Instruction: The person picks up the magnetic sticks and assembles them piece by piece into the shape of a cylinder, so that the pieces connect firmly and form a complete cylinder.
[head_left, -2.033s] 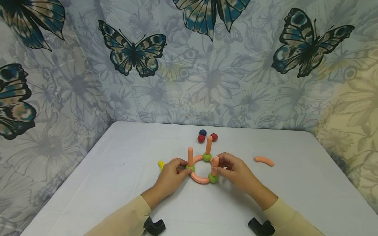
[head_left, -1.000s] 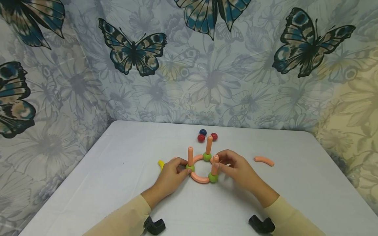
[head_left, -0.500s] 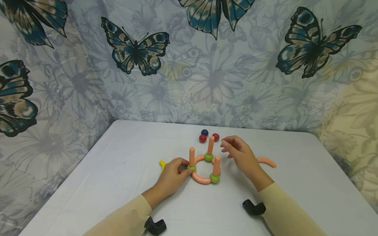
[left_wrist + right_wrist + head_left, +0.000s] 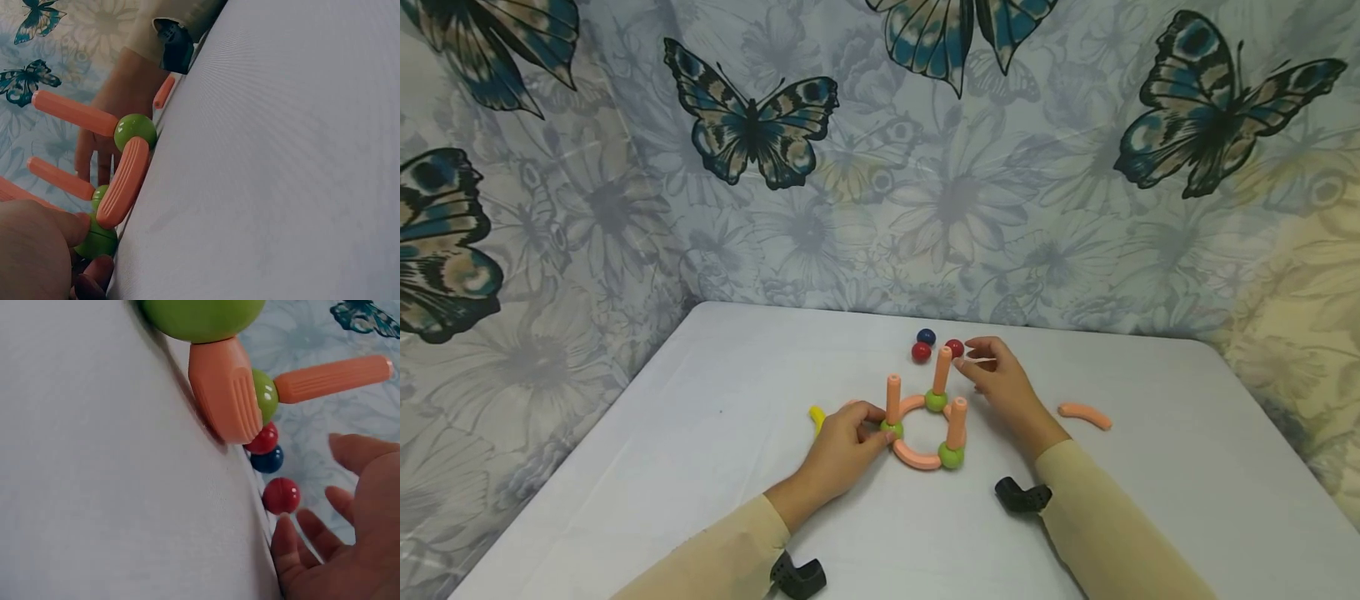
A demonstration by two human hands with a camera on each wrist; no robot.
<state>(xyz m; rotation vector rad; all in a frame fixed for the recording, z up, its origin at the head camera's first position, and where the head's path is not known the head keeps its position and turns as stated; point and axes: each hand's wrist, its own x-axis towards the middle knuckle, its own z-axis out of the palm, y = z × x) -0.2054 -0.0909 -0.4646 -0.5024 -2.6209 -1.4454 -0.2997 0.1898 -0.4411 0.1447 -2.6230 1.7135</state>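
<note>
A ring of curved orange rods [image 4: 917,458] and green balls [image 4: 951,456] lies mid-table, with straight orange rods [image 4: 957,423] standing up from the balls. My left hand [image 4: 842,446] pinches the ring's left green ball [image 4: 97,245] between thumb and fingers. Behind the ring, my right hand [image 4: 1003,383] reaches toward a red ball [image 4: 282,495], its fingers parted and nothing held. In the right wrist view the fingertips are close to that ball; whether they touch it I cannot tell. A blue ball [image 4: 927,337] and another red ball [image 4: 921,352] sit just left of it.
A loose curved orange rod [image 4: 1085,415] lies on the right of the white table [image 4: 1165,500]. Beyond my left hand, a yellow piece [image 4: 817,418] is partly hidden. A butterfly-patterned cloth [image 4: 850,242] hangs behind the table.
My right hand has let go of the near-right upright rod and moved back toward the red ball. My left hand stays on its green ball. The view has shifted slightly.
</note>
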